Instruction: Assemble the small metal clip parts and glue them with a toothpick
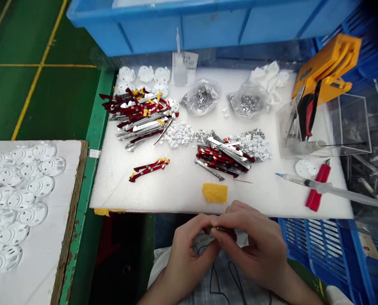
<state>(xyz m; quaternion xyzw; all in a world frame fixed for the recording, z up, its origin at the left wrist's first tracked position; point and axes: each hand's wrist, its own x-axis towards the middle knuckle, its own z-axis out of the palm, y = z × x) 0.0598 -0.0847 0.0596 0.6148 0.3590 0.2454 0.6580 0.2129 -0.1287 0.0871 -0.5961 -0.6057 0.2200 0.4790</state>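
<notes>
My left hand [193,248] and my right hand [255,241] meet fingertip to fingertip just off the front edge of the white foam board [176,190]. Both are closed in a pinch around a small dark piece, mostly hidden by the fingers, whose kind I cannot make out. Straight ahead of them lies a yellow piece of tape or paper [214,193]. Beyond it is a heap of red and silver strips [223,156]. Two red strips [149,169] lie apart to the left, and a larger pile of such strips [141,112] is behind them.
Small white parts [179,134] and bags of metal bits [203,97] lie mid-board. On the right are a syringe [322,186], a red-handled tool [318,186] and a clear box of tools [309,127]. A blue bin [208,25] stands behind; white discs [39,186] cover the left board.
</notes>
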